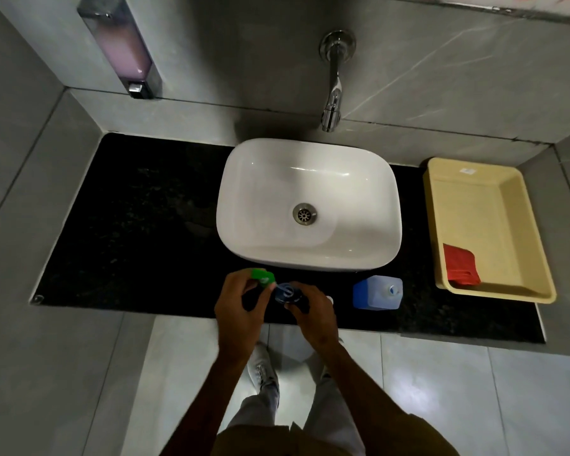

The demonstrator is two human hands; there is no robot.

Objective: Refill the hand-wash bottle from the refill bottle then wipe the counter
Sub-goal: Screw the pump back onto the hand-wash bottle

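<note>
Left hand has its fingers pinched round a green pump cap, lifted clear next to the bottle mouth. Right hand is wrapped round the dark hand-wash bottle, which stands open at the front edge of the black counter, just below the white basin. The refill bottle sits close by on the right, blue and translucent. Further right there's a yellow tray with a red cloth in its near corner.

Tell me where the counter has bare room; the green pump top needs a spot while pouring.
Widest: the black counter left of the basin. A narrow gap lies between basin and yellow tray. The front strip is crowded: both hands, the hand-wash bottle, the refill bottle.
</note>
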